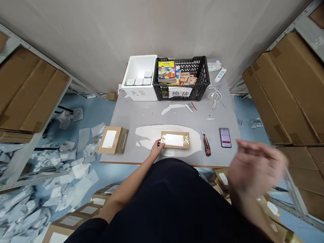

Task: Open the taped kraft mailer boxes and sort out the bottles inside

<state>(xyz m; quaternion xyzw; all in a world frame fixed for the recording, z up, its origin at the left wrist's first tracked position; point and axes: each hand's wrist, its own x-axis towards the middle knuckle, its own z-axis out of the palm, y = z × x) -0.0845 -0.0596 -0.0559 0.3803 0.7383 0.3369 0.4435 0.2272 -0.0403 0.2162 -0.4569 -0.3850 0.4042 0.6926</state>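
My left hand [157, 148] reaches to the near middle of the grey table [136, 118], its fingers gripping the left edge of a kraft parcel [175, 139]. This parcel has a white label and gold tape, and it lies on a sheet of clear plastic [145, 136]. My right hand [255, 165] is blurred by motion off the table's right edge, with fingers spread and nothing in them. Nearest to it are a black smartphone [225, 137] and a red-and-black utility knife [206, 144]. Another kraft parcel [112, 140] lies at the table's left.
At the table's back stand a black plastic crate [199, 79] of books and a white foam box [139, 69]. A white power strip [220, 75] and cable [215, 96] lie nearby. Shelves with cardboard flank the table. Scraps cover the floor at left.
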